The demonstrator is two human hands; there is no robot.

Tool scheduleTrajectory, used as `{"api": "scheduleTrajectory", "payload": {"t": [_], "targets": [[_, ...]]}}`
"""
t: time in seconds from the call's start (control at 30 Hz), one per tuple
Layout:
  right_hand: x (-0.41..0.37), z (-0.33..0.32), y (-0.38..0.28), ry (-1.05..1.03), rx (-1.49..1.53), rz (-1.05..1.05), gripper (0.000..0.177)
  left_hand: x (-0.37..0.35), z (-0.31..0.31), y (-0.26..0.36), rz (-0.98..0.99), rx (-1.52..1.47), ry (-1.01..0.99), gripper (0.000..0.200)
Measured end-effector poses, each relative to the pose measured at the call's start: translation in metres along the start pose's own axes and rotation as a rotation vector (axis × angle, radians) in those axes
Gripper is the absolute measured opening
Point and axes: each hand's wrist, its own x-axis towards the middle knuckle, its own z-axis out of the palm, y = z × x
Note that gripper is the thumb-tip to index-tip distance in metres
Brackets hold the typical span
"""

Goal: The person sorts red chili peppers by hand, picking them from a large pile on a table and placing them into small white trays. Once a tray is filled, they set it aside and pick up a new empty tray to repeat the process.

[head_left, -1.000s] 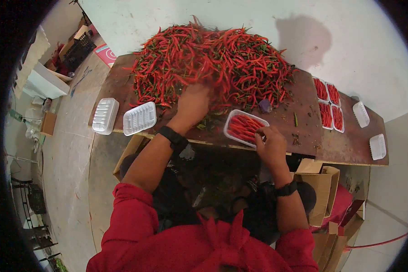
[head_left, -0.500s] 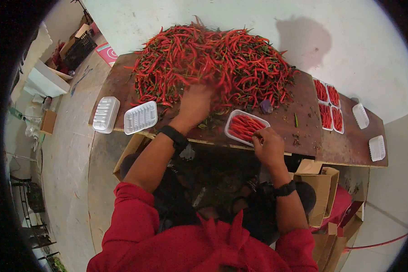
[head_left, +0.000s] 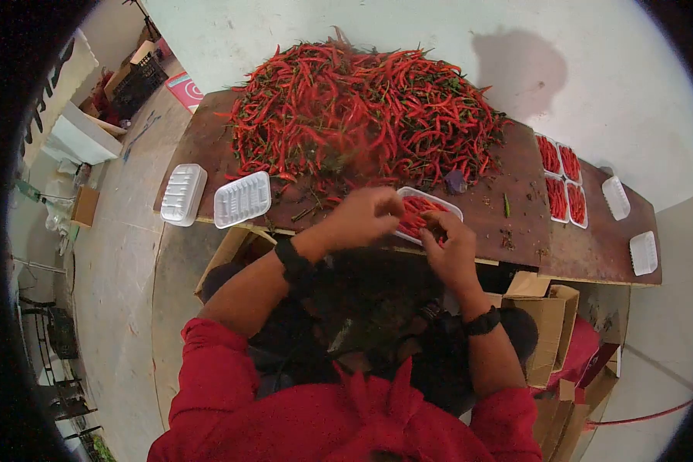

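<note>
A white plastic tray (head_left: 456, 208) of red chillies (head_left: 414, 219) rests at the table's front edge. My left hand (head_left: 366, 217) is at the tray's left side with fingers curled; whether anything is in them is hidden. Bent over the tray's front right corner, my right hand (head_left: 450, 248) has thumb and fingers closed at the rim, fingertips against the chillies. Behind both hands rises a large heap of red chillies with green stems (head_left: 431, 108). The heap's front middle is blurred.
White trays, one stack (head_left: 183, 194) and one ridged tray (head_left: 242, 200), lie at left. Several filled trays (head_left: 556, 199) stand at right, near other white trays (head_left: 614, 197), (head_left: 643, 252). A purple object (head_left: 455, 182) sits by the heap. Cardboard boxes (head_left: 543, 323) are below the table.
My left hand has come back from the heap, toward me and right, to the tray's left side. My right hand stays at the tray, its fingers a little further over the chillies.
</note>
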Motion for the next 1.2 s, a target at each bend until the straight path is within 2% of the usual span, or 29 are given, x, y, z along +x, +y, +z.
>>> {"api": "scheduleTrajectory", "payload": {"t": [0.07,0.17,0.27,0.33,0.43,0.7,0.9,0.97,1.03,1.07,1.1,1.13,1.17,1.2], "targets": [[-0.001,-0.001,-0.006,-0.022,0.048,0.071,0.027,-0.004,0.006,0.004,-0.003,0.105,-0.053,0.016],[-0.003,-0.001,-0.009,-0.039,0.070,0.083,0.029,-0.003,0.006,-0.004,-0.034,0.028,-0.111,0.015],[-0.006,0.000,-0.006,0.008,0.035,0.041,0.025,-0.003,0.003,-0.006,-0.051,0.035,-0.173,0.016],[-0.008,0.000,-0.001,-0.087,-0.001,-0.085,0.019,-0.005,0.001,0.000,-0.059,0.072,-0.202,0.015],[-0.010,-0.004,-0.004,-0.152,0.014,-0.117,0.017,-0.006,-0.001,0.003,-0.043,0.128,-0.236,0.015],[-0.014,-0.003,-0.007,-0.226,-0.012,-0.086,0.018,-0.008,-0.002,-0.005,-0.030,0.060,-0.264,0.016],[-0.024,0.009,-0.009,-0.269,-0.137,0.043,0.015,-0.018,0.004,0.019,-0.053,0.374,-0.230,0.013],[-0.025,0.010,-0.015,-0.241,-0.173,0.086,0.012,-0.021,0.010,0.010,0.140,0.482,-0.209,0.012],[-0.025,0.008,-0.020,-0.383,-0.295,0.121,0.014,-0.020,0.011,0.001,0.186,0.498,-0.200,0.013],[-0.027,0.009,-0.017,-0.385,-0.293,0.119,0.014,-0.021,0.011,-0.002,0.229,0.514,-0.189,0.015],[-0.029,0.010,-0.015,-0.527,-0.386,0.131,0.016,-0.020,0.010,0.001,0.227,0.515,-0.189,0.015],[-0.030,0.010,-0.013,-0.667,-0.480,0.143,0.017,-0.018,0.006,0.005,0.091,0.458,-0.176,0.016],[-0.030,0.008,-0.012,-0.664,-0.479,0.146,0.017,-0.016,0.004,0.010,-0.042,0.400,-0.163,0.018],[-0.028,0.002,-0.017,-0.742,-0.494,0.127,0.018,-0.014,0.001,0.012,-0.040,0.400,-0.164,0.018]]}}
